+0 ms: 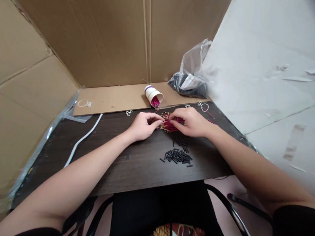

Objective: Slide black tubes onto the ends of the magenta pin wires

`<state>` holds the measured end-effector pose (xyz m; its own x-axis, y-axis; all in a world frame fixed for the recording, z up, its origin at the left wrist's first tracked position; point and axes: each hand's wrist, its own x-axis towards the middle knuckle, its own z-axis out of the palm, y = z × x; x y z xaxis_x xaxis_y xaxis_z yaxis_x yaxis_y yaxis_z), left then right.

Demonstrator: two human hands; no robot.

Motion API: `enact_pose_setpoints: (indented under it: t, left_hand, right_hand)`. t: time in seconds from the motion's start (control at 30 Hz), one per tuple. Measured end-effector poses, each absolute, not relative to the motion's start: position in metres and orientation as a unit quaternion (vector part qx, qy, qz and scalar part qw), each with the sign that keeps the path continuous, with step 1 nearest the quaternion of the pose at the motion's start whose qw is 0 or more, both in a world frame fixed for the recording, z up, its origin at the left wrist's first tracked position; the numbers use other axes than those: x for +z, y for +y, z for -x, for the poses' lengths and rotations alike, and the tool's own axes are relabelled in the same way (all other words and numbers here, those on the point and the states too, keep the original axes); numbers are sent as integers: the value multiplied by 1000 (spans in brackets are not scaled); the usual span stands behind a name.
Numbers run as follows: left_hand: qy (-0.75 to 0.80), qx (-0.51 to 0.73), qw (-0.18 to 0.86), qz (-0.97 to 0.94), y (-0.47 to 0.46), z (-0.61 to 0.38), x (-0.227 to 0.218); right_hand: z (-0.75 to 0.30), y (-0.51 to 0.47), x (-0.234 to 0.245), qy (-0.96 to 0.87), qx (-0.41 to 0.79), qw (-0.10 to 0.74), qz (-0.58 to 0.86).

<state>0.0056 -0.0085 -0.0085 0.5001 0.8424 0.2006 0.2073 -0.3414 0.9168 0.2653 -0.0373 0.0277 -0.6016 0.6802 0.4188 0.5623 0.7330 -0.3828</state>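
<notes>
A heap of thin magenta wires with gold tips (168, 125) lies on the dark wooden table (117, 166). My left hand (143, 125) rests at the heap's left side, fingers curled in a pinch on the wires. My right hand (191, 121) covers the heap's right side, its fingers also curled onto the wires. A pile of short black tubes (178, 156) lies on the table nearer to me, below my right hand. A tipped paper cup (153, 95) with more magenta wires in its mouth lies just beyond the heap.
A plastic bag of black parts (191, 78) sits at the back right. A cardboard sheet (108, 99) with white rings lies at the back. Cardboard walls close the left and back. A white cord (81, 139) crosses the table's left. A white wall stands on the right.
</notes>
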Motion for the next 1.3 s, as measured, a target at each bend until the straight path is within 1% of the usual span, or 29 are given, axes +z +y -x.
enact_pose_setpoints:
  t: [0.47, 0.63, 1.03, 1.3]
  left_hand:
    - [351, 345, 398, -774, -12, -6, -7]
    - [351, 347, 403, -771, -14, -7, -6]
    - [355, 344, 414, -764, -16, -9, -5]
    - [363, 357, 387, -768, -19, -10, -6]
  right_hand:
    - [-260, -35, 18, -885, 118, 286, 347]
    - [-257, -35, 18, -882, 135, 301, 337]
    - [-254, -36, 16, -877, 158, 306, 336]
    - [-253, -37, 16, -879, 158, 313, 322]
